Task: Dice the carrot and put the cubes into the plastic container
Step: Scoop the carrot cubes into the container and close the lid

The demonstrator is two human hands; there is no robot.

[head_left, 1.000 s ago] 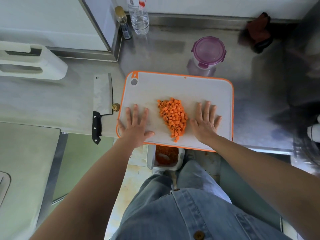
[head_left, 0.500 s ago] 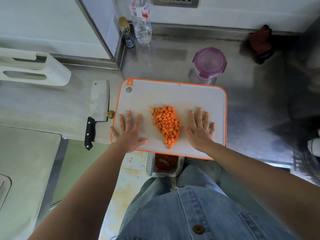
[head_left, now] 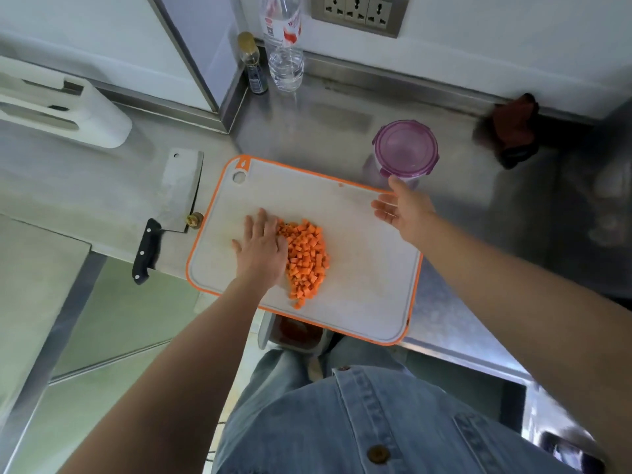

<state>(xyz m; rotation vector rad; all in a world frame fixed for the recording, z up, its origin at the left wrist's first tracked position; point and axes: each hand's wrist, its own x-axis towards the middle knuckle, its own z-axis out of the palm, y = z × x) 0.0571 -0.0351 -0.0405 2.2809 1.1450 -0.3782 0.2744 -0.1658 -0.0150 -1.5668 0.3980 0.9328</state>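
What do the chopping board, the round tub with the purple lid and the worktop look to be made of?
Chopping board: likely plastic, matt white with an orange rim and a moulded hanging hole.
Tub: seemingly clear plastic, with a translucent purple lid and snap clips.
Worktop: probably stainless steel, brushed grey, showing dull reflections.

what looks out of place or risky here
The cleaver lies left of the cutting board with its black handle jutting past the counter edge, where it could be knocked off. The board's near edge also overhangs. The carrot cubes sit heaped on the board.
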